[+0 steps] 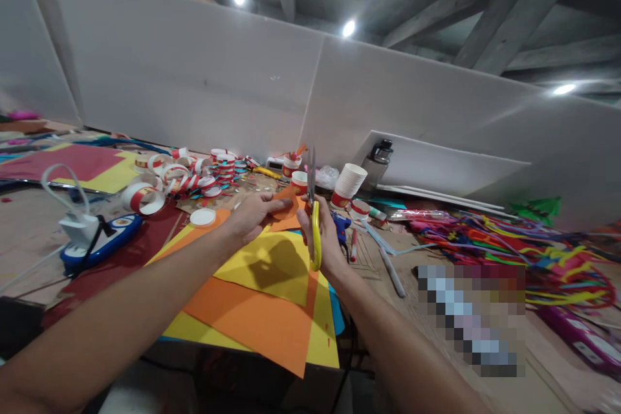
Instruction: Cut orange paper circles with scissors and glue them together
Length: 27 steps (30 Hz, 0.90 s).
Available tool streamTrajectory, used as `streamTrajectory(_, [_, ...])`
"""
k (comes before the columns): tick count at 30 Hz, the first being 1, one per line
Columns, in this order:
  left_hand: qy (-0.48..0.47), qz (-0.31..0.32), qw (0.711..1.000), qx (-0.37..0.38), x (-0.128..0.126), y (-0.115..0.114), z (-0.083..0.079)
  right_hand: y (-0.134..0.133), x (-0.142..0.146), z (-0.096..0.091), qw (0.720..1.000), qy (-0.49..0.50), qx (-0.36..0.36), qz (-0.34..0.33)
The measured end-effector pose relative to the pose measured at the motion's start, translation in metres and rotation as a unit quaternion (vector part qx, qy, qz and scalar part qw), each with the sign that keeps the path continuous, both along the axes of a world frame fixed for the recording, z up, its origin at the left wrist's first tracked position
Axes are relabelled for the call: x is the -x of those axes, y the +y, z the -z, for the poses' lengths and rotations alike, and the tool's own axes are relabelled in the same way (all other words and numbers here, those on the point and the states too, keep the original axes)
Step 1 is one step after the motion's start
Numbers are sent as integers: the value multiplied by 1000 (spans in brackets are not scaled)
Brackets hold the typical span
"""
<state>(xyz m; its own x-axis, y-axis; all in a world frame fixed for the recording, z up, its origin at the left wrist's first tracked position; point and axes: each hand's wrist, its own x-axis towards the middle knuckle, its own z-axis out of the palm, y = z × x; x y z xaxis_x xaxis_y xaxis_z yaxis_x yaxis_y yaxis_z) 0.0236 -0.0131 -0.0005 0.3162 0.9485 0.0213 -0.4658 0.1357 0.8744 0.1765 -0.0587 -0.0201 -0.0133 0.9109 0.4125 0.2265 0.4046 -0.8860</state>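
Observation:
My left hand (253,217) pinches a small piece of orange paper (286,207) above the table. A pair of scissors (314,226) with yellow handles is gripped in my right hand (326,236), its metal blades pointing up and away from me. The blades stand just right of the orange piece; whether they touch it I cannot tell. Below both hands lie stacked sheets: a yellow sheet (272,272) on top, carrying a hand's shadow, and a larger orange sheet (257,323) reaching past the table's front edge.
Red-and-white cut paper rings (144,197) lie at the left, behind a blue power strip (101,242). Stacked paper cups (349,182) stand behind my right hand, near a dark bottle (377,165). Colourful pipe cleaners (533,252) spread on the right. A white panel (204,77) closes the back.

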Motion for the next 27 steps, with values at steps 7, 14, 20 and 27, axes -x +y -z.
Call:
streamTrajectory(7, [-107,-91,990,19,10,9,-10,-8,3,-3,994,-67,59,-55])
streamTrajectory(14, [-129,-134,982,30,7,2,-12,-9,6,-7,990,-129,33,-51])
streamTrajectory(20, [-150,-159,975,39,2,0,-12,-10,7,-5,990,-136,29,-36])
streamTrajectory(27, [-161,-166,973,29,2,0,-13,-8,11,-3,990,-133,23,-32])
